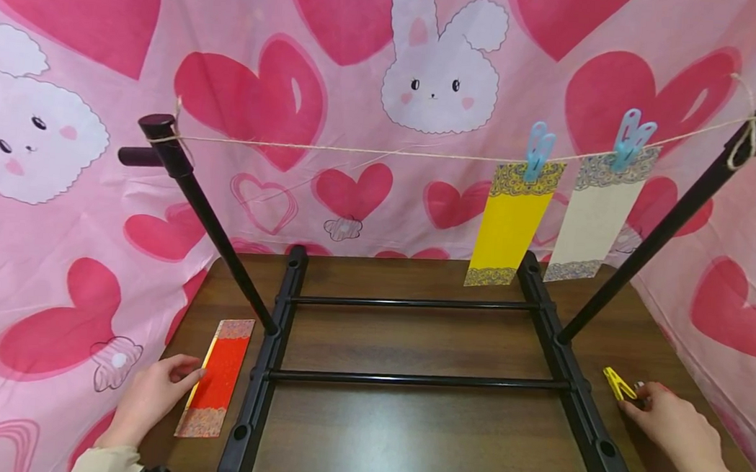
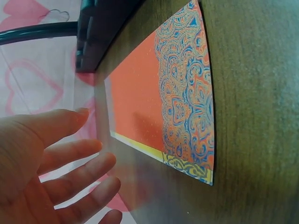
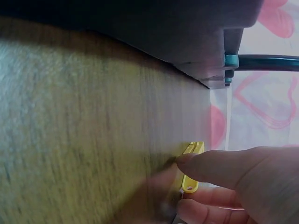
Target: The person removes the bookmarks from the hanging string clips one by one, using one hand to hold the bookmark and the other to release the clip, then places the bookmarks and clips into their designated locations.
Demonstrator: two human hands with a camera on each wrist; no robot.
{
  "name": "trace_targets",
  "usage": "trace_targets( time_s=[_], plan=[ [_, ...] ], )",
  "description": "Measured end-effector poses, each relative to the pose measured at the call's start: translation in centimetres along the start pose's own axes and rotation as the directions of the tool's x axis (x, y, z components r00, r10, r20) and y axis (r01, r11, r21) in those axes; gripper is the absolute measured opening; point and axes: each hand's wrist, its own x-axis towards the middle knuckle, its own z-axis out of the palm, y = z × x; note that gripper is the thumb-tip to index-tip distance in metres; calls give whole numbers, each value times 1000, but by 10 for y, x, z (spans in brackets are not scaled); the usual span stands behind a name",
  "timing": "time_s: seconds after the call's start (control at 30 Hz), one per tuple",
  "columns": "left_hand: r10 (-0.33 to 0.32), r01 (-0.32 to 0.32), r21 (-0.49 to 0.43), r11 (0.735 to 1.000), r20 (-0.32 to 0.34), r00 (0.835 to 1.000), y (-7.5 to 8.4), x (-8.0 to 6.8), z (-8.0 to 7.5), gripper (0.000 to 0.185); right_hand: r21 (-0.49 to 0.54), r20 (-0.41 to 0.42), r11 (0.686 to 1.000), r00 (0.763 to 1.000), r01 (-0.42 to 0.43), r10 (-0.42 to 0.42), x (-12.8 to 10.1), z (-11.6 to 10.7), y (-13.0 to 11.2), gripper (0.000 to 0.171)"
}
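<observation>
A red paper strip point(image 1: 216, 385) with patterned ends and a yellow edge lies flat on the brown table point(image 1: 404, 440), left of the black rack's base. My left hand point(image 1: 184, 376) lies beside it with straight fingers, the fingertips at its left edge. In the left wrist view the strip point(image 2: 140, 107) is close to the spread fingers point(image 2: 88, 147) of that hand point(image 2: 93, 154). At the right, a yellow clothespin point(image 1: 617, 383) lies on the table. My right hand point(image 1: 641, 400) pinches its near end. The right wrist view shows the clothespin point(image 3: 192, 149) between the fingertips of that hand point(image 3: 187, 186).
A black rack point(image 1: 408, 379) stands mid-table with slanted poles and a string point(image 1: 357, 149) tied across. A yellow strip point(image 1: 508, 229) and a cream strip point(image 1: 590, 220) hang from it by blue clothespins point(image 1: 539, 150). Pink heart-and-bunny cloth surrounds the table.
</observation>
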Motion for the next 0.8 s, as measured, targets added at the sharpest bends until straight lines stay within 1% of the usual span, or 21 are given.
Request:
trace_targets(
  time_s=[0.23, 0.47, 0.63, 0.8],
  plan=[
    [-3, 3, 7, 1000, -7, 1000, 2, -1, -1, 37, 0, -2, 1000, 1000, 8, -8, 0, 0, -1, 49],
    [12, -11, 17, 1000, -27, 1000, 6, -1, -2, 35, -13, -21, 1000, 1000, 1, -1, -2, -7, -1, 57],
    [32, -31, 22, 999, -59, 998, 11, -2, -3, 32, -17, -95, 1000, 995, 16, -18, -3, -11, -5, 54],
    [55, -52, 31, 998, -103, 993, 21, -4, -3, 29, -12, -203, 999, 978, 51, -52, -4, -14, -13, 44]
  ],
)
